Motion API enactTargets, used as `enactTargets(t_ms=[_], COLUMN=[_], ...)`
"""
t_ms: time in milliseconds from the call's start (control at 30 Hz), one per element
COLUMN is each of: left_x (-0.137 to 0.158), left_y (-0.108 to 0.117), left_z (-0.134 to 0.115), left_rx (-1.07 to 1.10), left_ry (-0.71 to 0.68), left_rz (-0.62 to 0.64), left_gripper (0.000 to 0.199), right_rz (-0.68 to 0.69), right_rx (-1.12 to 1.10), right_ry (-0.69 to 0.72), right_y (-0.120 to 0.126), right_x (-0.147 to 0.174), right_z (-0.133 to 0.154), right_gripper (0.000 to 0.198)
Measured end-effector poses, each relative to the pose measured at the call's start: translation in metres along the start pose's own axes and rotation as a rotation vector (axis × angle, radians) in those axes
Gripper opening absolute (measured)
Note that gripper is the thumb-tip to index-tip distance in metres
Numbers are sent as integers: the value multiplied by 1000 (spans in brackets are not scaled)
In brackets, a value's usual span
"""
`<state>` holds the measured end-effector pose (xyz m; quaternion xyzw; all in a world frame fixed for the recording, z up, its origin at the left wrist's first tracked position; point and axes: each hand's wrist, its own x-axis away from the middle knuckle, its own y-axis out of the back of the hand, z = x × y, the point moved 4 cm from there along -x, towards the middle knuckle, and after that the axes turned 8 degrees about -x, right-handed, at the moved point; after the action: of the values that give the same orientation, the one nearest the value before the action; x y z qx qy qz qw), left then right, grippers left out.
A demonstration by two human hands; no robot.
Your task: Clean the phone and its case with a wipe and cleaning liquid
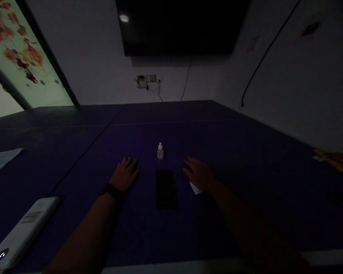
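My left hand [125, 174] lies flat and palm down on the dark blue table [246, 171], fingers apart, holding nothing; a dark band circles its wrist. My right hand [198, 172] also rests palm down, its heel over a small white piece of paper [196, 188]. Between the hands lies a black phone [166, 188], screen dark. Just beyond the phone stands a small clear dropper bottle [160, 151] with a white cap, upright and untouched.
A white remote-like device [23, 231] lies at the near left edge. A sheet of paper [1, 159] sits at the far left. A dark screen [180, 26] hangs on the back wall above a socket with cables [148, 80]. An orange object [335, 159] sits at the right.
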<state>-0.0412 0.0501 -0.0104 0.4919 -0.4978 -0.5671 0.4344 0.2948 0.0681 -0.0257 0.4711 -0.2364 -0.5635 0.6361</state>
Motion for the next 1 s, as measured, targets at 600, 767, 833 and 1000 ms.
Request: enactTargets(t_ms=[600, 767, 833, 1000], left_x=[-2, -2, -3, -3], left_y=[-2, -2, -3, -4], left_z=[-4, -7, -7, -7], left_rx=[-44, -42, -43, -53], left_ry=[12, 55, 65, 77], left_rz=[-19, -10, -9, -14], left_gripper=[59, 59, 59, 60], right_rz=[155, 476, 527, 517], right_rx=[-265, -385, -395, -446], right_ry=[-173, -133, -137, -165], right_y=[44, 49, 52, 52], right_x=[-5, 18, 21, 5], right_z=[-38, -15, -11, -3], right_gripper=[35, 23, 19, 14])
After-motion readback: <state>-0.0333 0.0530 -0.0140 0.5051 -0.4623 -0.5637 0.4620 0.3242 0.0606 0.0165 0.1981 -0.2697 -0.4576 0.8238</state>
